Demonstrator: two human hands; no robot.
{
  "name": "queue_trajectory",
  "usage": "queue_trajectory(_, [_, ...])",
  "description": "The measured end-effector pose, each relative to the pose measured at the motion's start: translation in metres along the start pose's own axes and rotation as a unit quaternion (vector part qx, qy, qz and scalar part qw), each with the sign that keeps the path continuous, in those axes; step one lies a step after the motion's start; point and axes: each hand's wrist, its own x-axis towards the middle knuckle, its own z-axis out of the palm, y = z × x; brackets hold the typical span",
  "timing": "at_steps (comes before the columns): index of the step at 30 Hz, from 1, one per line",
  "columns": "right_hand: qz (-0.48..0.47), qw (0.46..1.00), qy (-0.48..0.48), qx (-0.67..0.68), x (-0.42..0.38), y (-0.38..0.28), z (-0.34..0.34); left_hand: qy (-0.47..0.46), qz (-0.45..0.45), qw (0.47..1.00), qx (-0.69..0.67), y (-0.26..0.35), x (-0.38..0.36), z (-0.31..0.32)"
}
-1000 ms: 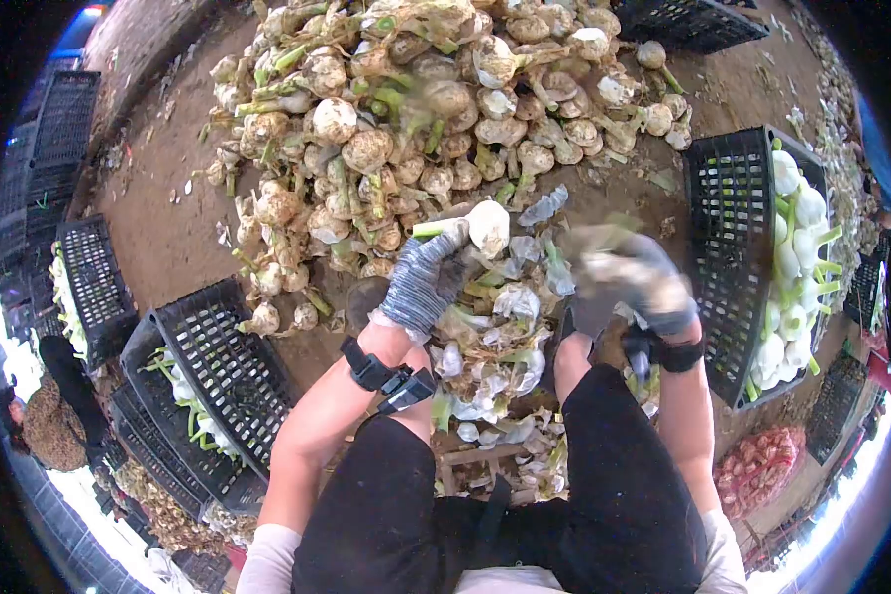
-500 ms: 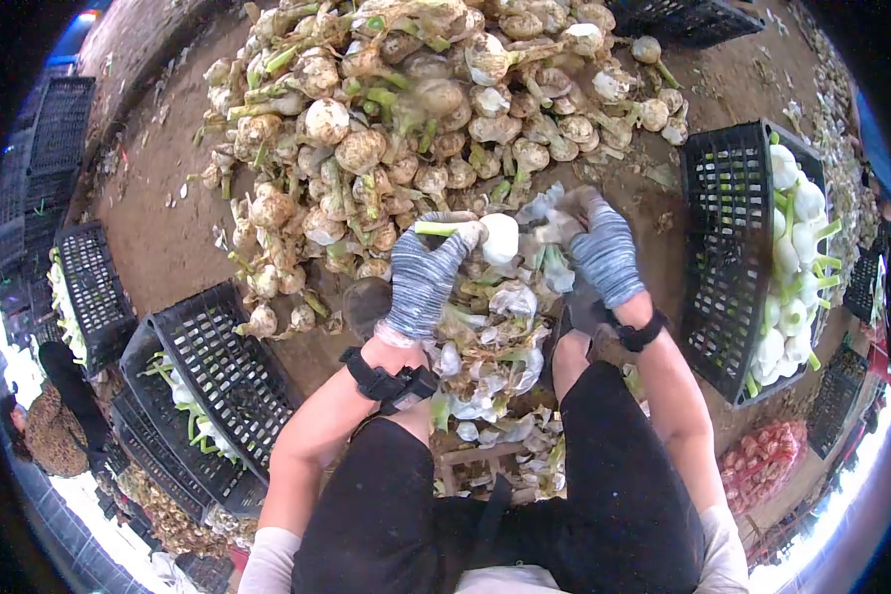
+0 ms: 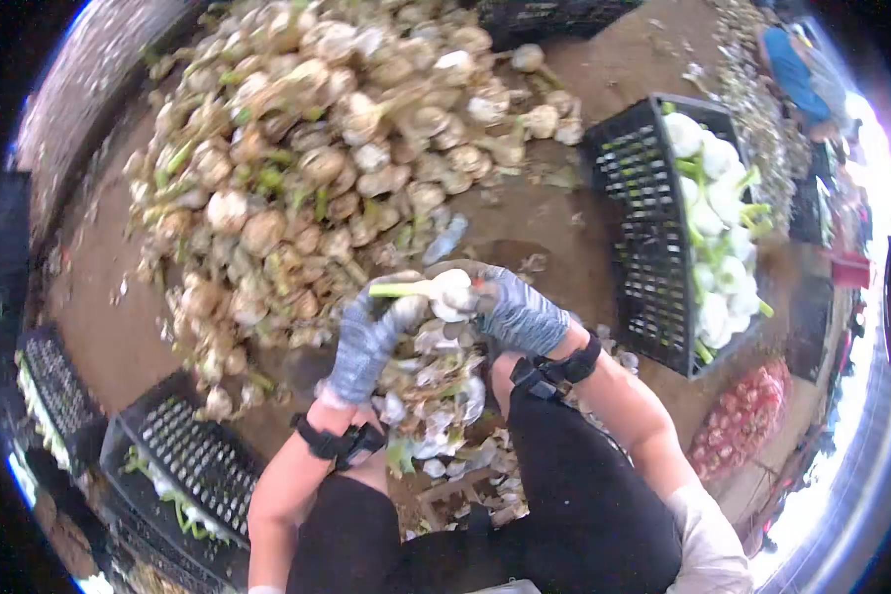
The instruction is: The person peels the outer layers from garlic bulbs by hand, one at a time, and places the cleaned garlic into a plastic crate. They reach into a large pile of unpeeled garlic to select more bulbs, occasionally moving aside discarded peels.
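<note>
My left hand (image 3: 368, 335), in a grey striped glove, grips a white bulb (image 3: 452, 291) by its green stalk (image 3: 398, 290). My right hand (image 3: 510, 310), gloved the same way, closes on the bulb's right side. Both hands hover over a heap of peeled skins and trimmings (image 3: 432, 381) between my knees. A big pile of unpeeled, dirty bulbs (image 3: 307, 158) lies on the earth floor just beyond.
A black crate (image 3: 646, 233) on my right holds clean white bulbs (image 3: 715, 228). Another black crate (image 3: 188, 463) with a few bulbs sits at lower left. A red mesh sack (image 3: 742, 421) lies at lower right. A person in blue (image 3: 797, 74) works at upper right.
The view has swung left and tilted. My right hand has come in from the side and closed on the bulb that my left hand keeps holding.
</note>
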Motion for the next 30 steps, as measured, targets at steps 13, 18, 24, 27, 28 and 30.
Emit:
queue_trajectory(13, [-0.465, 0.763, 0.295, 0.337, -0.128, -0.108, -0.128, 0.008, -0.123, 0.991, -0.05, -0.01, -0.001, -0.012])
queue_trajectory(18, [-0.214, 0.912, 0.347, 0.043, -0.075, -0.069, -0.107, -0.006, -0.117, 0.993, -0.004, -0.007, -0.001, -0.007])
queue_trajectory(24, [-0.027, 0.954, 0.27, -0.126, 0.028, -0.031, -0.073, -0.023, -0.135, 0.99, 0.013, -0.021, 0.004, -0.012])
queue_trajectory(27, [-0.077, 0.912, 0.299, -0.269, 0.077, -0.011, -0.073, -0.035, -0.134, 0.99, 0.014, -0.021, 0.004, -0.015])
queue_trajectory(28, [-0.146, 0.836, 0.324, -0.417, 0.094, 0.003, -0.078, -0.033, -0.134, 0.99, 0.024, -0.022, 0.005, -0.014])
queue_trajectory(30, [-0.087, 0.747, 0.291, -0.591, 0.11, 0.013, -0.066, -0.035, -0.126, 0.991, 0.02, -0.032, 0.008, -0.015])
